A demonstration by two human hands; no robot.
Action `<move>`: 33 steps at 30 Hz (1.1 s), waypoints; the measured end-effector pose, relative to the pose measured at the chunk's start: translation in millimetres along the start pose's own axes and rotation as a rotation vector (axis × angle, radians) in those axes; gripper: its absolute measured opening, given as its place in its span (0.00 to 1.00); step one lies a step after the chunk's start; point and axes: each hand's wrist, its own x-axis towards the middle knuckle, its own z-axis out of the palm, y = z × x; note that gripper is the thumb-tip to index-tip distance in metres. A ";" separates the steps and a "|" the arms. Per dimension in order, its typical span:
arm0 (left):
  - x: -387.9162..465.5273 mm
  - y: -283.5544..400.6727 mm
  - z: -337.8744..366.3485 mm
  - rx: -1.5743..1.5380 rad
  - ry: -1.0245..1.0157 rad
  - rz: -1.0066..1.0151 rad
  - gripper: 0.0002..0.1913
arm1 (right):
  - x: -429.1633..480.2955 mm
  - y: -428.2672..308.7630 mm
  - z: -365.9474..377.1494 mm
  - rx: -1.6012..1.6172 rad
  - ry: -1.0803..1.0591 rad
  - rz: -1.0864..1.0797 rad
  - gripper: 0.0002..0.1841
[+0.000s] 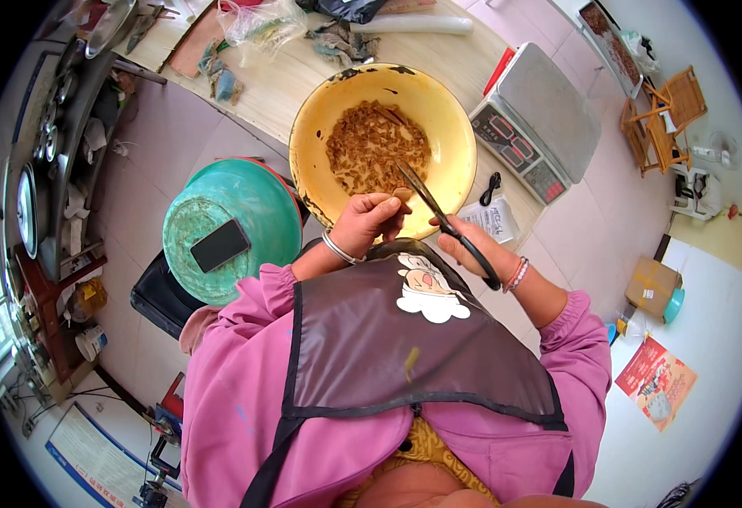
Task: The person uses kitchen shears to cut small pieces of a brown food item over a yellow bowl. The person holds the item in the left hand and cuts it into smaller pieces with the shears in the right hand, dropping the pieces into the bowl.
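My left hand pinches a small brown piece between thumb and fingers, above the near rim of a yellow enamel basin. In my right hand is a pair of scissors with dark handles. Their blades point up and left over the basin, close to the pinched piece; whether they touch it I cannot tell. Many small brown cut pieces cover the bottom of the basin. What the brown material is, the view does not settle. The basin's enamel is chipped along its rim.
Left of the basin, a phone lies on an upturned green plastic basin. A digital weighing scale stands at the right on the table. Nearby are a black cable, a plastic bag and crumpled cloths.
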 end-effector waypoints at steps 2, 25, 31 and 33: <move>2.5 -3.0 -1.9 0.140 0.007 0.109 0.13 | 2.9 -7.4 6.8 0.156 -0.091 0.004 0.35; 3.9 -3.4 6.3 0.466 0.162 0.256 0.15 | 14.5 -16.3 24.3 0.009 0.133 -0.015 0.19; 3.5 6.2 0.4 0.282 0.095 0.219 0.13 | 10.3 -14.2 14.5 0.176 0.023 0.055 0.26; 3.4 8.1 -1.1 0.213 0.058 0.168 0.13 | 9.4 -10.9 11.2 0.285 -0.066 0.055 0.33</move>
